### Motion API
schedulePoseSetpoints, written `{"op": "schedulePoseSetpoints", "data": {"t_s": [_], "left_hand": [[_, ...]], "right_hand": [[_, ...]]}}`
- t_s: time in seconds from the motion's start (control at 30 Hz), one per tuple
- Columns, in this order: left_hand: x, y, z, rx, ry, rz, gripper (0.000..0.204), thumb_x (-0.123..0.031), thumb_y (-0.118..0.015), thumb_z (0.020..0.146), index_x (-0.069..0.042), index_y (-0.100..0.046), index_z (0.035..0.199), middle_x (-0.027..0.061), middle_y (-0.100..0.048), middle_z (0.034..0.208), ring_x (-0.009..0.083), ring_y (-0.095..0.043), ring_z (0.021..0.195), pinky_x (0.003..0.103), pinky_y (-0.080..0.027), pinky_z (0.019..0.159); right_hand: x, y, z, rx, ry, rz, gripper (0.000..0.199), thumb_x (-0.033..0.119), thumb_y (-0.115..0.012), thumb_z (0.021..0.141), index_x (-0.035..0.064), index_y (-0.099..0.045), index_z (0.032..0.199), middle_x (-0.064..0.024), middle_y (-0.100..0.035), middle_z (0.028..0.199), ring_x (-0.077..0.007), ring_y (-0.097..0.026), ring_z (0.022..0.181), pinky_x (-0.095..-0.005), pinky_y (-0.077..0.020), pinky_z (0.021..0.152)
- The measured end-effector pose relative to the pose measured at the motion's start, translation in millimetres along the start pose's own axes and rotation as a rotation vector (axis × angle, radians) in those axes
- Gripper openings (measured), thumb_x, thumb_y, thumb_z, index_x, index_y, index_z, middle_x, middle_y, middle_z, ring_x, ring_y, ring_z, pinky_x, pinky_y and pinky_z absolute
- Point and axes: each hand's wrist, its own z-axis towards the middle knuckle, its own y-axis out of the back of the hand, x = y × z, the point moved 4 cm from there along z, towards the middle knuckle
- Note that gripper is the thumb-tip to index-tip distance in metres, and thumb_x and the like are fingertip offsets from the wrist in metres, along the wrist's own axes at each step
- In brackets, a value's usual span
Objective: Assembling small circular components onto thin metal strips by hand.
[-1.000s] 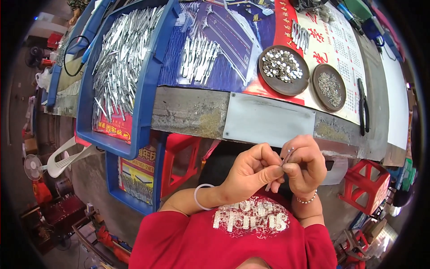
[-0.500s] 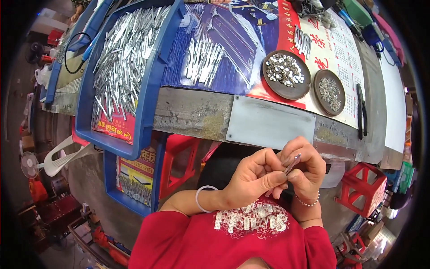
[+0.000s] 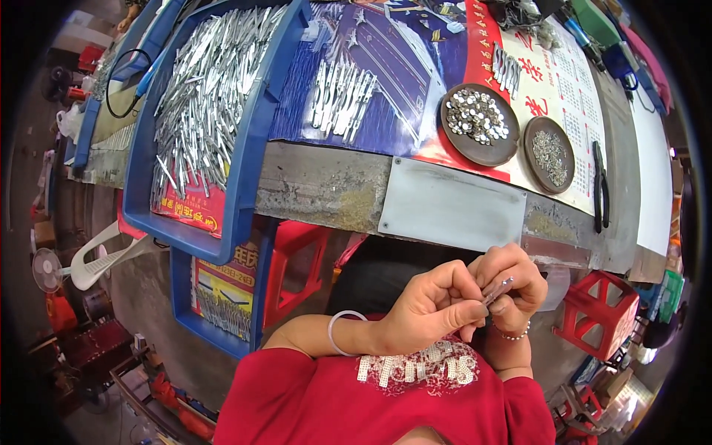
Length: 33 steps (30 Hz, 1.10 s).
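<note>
In front of my chest, both hands are brought together around a slim shiny metal piece (image 3: 499, 290), its tip pointing up and to the right. My left hand (image 3: 441, 305) pinches it between thumb and fingers, the thumb lying along its lower end. My right hand (image 3: 513, 282) curls round the same piece from the other side, fingers bent and thumb beneath. The piece's lower part is hidden by the fingers. Beyond the hands, a small pale metal plate (image 3: 454, 204) is fixed at the table's front edge.
A blue tray (image 3: 236, 200) heaped with slim metal pieces juts over the edge. Similar pieces (image 3: 343, 100) lie in a row. One brown dish (image 3: 482, 154) holds round discs, another (image 3: 552, 183) tiny metal parts. Black pliers (image 3: 599, 189) lie right. Red stools (image 3: 604, 315) stand below.
Both hands have moved slightly down and to the right with the metal piece, which is now tilted more to the right. The grip stays much the same.
</note>
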Motion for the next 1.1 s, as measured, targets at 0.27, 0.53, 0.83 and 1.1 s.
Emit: {"op": "schedulePoseSetpoints", "data": {"t_s": [0.27,0.53,0.83,1.1], "left_hand": [[5,8,3,-0.149,-0.053,-0.018,0.011,-0.01,-0.054,0.093,-0.004,-0.046,0.092,0.0043,-0.058,0.079,0.0062,-0.056,0.063,0.017,-0.042,0.054],[3,3,4,-0.05,-0.027,-0.007,0.01,-0.01,-0.053,0.093,-0.004,-0.046,0.091,0.0049,-0.058,0.08,0.0069,-0.056,0.063,0.019,-0.045,0.057],[0,5,-1,-0.092,0.028,0.117,0.008,-0.008,-0.052,0.093,-0.002,-0.048,0.097,0.002,-0.056,0.08,0.0054,-0.052,0.066,0.018,-0.042,0.059],[-11,25,4,-0.14,0.094,0.304,0.02,-0.012,-0.052,0.094,0.0,-0.058,0.109,-0.0011,-0.06,0.09,0.0034,-0.049,0.074,0.017,-0.042,0.066]], "right_hand": [[5,-7,-3,-0.036,0.202,-0.681,0.014,0.01,-0.061,0.086,0.0038,-0.05,0.09,-0.0107,-0.054,0.085,-0.0214,-0.057,0.069,-0.0284,-0.0478,0.056],[3,2,2,0.012,0.043,-0.281,0.02,0.014,-0.07,0.078,0.0032,-0.053,0.079,-0.0091,-0.056,0.078,-0.0198,-0.055,0.064,-0.0289,-0.0449,0.054],[-5,10,9,0.173,-0.28,0.004,0.026,0.021,-0.076,0.071,0.0009,-0.066,0.084,-0.0081,-0.052,0.081,-0.0153,-0.048,0.07,-0.0275,-0.0395,0.061],[10,16,33,0.373,-0.294,-0.471,0.03,0.02,-0.077,0.07,0.0028,-0.066,0.092,-0.0076,-0.057,0.089,-0.0154,-0.057,0.075,-0.0279,-0.0465,0.064]]}}
